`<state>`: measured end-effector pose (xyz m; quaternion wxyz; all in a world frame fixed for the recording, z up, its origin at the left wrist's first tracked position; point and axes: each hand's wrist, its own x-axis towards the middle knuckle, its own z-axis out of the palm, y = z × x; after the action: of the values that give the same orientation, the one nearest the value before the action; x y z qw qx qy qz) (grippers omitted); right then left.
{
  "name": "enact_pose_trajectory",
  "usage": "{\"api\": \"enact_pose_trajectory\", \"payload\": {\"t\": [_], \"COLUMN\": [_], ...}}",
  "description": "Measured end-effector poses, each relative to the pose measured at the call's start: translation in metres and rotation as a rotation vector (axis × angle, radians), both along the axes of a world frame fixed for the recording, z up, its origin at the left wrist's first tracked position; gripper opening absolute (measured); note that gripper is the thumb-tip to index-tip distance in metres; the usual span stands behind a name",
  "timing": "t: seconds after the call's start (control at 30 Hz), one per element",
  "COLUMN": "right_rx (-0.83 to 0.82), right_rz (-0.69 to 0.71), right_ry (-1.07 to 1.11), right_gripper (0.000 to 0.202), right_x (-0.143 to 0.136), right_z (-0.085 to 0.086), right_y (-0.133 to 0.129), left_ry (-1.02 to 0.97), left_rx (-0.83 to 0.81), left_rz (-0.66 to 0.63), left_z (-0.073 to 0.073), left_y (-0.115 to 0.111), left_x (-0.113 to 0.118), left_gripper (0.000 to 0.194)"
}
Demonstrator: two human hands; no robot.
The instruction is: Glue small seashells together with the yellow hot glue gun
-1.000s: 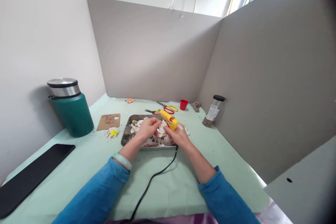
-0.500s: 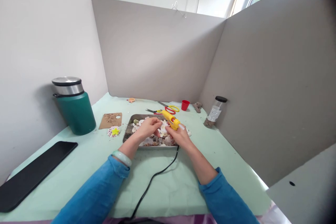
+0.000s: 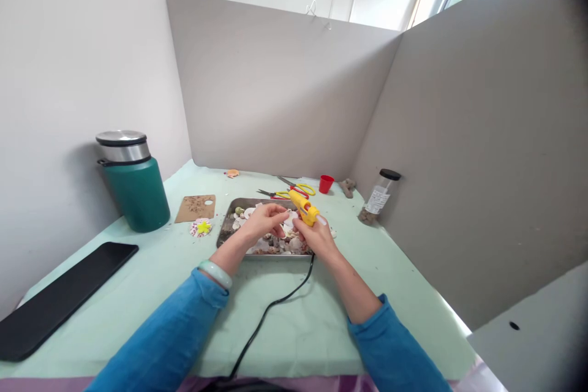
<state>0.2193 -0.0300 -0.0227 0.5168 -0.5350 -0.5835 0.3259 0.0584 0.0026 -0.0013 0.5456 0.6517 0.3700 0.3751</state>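
Observation:
My right hand (image 3: 319, 239) is wrapped round a yellow glue gun (image 3: 303, 207), whose black cord (image 3: 271, 306) runs down to the table's front edge. My left hand (image 3: 265, 222) is just left of it, thumb and fingers brought together at the tips; what they pinch, if anything, is too small to make out. Both hands are over a metal tray (image 3: 266, 257) of shells and small stones (image 3: 282, 245). Left of the tray lies a white, speckled round piece with a yellow star shape (image 3: 201, 228).
Beyond the tray are scissors (image 3: 303, 189), a red cup (image 3: 326, 184) and a brown lump (image 3: 348, 188). A jar (image 3: 379, 197) leans at the right. At the left are a green bottle (image 3: 138, 193), a brown card (image 3: 196, 208) and a long black pad (image 3: 64, 300).
The view has shifted slightly. My left hand's fingertips have moved a little to the right, towards the glue gun, which stays in my right hand.

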Motion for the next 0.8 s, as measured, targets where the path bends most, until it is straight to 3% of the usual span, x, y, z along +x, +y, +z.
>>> {"api": "enact_pose_trajectory", "payload": {"t": [0.3,0.53,0.67,0.8], "right_rx": [-0.016,-0.001,0.002,-0.012], "right_rz": [0.024,0.054,0.048,0.003], "right_ry": [0.036,0.042,-0.040,-0.354], "right_gripper": [0.034,0.035,0.037,0.032], "right_x": [-0.003,-0.002,0.000,-0.001], "right_z": [0.004,0.004,0.003,0.007], "right_y": [-0.004,-0.004,-0.003,-0.002], "left_ry": [0.033,-0.028,-0.193,-0.308], "left_rx": [0.101,0.097,0.015,0.030], "left_rz": [0.083,0.070,0.273,0.427], "left_z": [0.005,0.003,-0.002,-0.002], "left_y": [-0.002,-0.001,0.008,0.013], "left_x": [0.001,0.002,0.001,-0.001], "left_gripper": [0.017,0.022,0.025,0.026]}}
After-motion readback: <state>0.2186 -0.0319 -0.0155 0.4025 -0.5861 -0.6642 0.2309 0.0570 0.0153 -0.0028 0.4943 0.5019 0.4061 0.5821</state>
